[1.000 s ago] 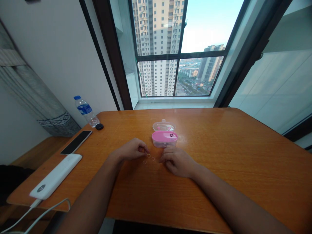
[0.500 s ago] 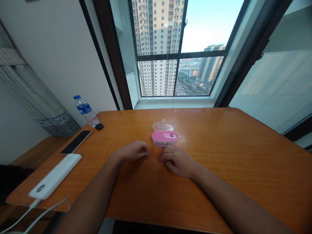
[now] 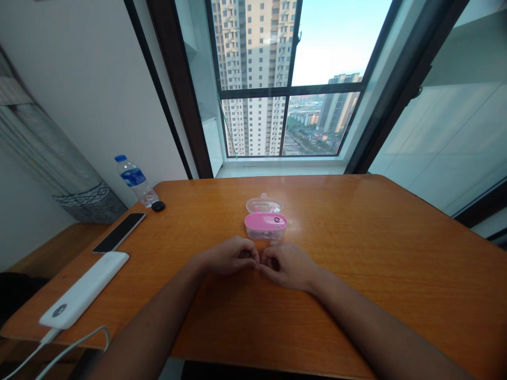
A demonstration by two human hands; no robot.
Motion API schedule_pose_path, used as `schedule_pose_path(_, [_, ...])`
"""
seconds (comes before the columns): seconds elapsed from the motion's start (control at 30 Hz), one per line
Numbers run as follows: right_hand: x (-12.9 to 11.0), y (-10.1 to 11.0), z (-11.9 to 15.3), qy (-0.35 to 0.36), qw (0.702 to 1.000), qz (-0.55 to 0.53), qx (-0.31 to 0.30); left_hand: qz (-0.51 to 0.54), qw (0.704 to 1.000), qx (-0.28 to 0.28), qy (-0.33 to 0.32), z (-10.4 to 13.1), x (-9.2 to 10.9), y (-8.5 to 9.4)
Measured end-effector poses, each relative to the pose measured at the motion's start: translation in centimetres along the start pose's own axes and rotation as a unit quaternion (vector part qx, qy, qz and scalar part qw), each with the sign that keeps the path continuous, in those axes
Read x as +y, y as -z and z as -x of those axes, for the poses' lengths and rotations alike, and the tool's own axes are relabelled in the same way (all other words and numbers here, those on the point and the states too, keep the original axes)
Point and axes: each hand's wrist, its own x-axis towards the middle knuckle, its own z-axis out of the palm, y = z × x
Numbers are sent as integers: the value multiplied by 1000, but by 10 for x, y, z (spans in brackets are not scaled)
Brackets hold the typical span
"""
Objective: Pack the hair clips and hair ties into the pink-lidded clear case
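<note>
My left hand (image 3: 234, 255) and my right hand (image 3: 288, 266) meet at the fingertips just in front of a pink-lidded box. Both are closed in a pinch; whatever lies between the fingertips is too small to make out. The clear box (image 3: 266, 233) has a pink top (image 3: 263, 221) with a small dark ring (image 3: 277, 219) on it. Right behind it lies a clear oval lid or tray (image 3: 264, 205) with some pink in it. The small rings from the earlier frame are hidden or too faint to see.
On the wooden table (image 3: 356, 237), at the left, are a white power bank (image 3: 85, 290) with a cable (image 3: 73, 348), a phone (image 3: 119, 233), a black round object (image 3: 158, 206) and a water bottle (image 3: 135, 179). A window (image 3: 287, 92) stands behind.
My left hand has moved right and my right hand's fingers have curled in, so the fingertips now meet. The small clear rings seen between the hands no longer show. The view has shifted slightly.
</note>
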Motion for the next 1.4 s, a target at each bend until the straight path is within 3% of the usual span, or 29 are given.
schedule_pose_path(0.37, [5,-2,-1,-28,994,-108,-11,22,998,48,-27,0,6,6])
schedule_pose_path(0.57, [5,-1,-2,-76,980,-186,16,140,979,133,66,-2,-1,6])
schedule_pose_path(0.77, [9,-4,-7,-114,946,-301,48,228,955,186,41,-4,-2,7])
schedule_pose_path(0.97, [9,-4,-11,-138,898,-413,68,227,956,182,25,-4,-2,6])
schedule_pose_path(1.23, [13,-6,-11,-187,872,-442,92,290,933,212,25,-8,-8,5])
schedule_pose_path(1.4, [15,-5,-12,-210,842,-470,164,308,915,260,4,-11,-4,4])
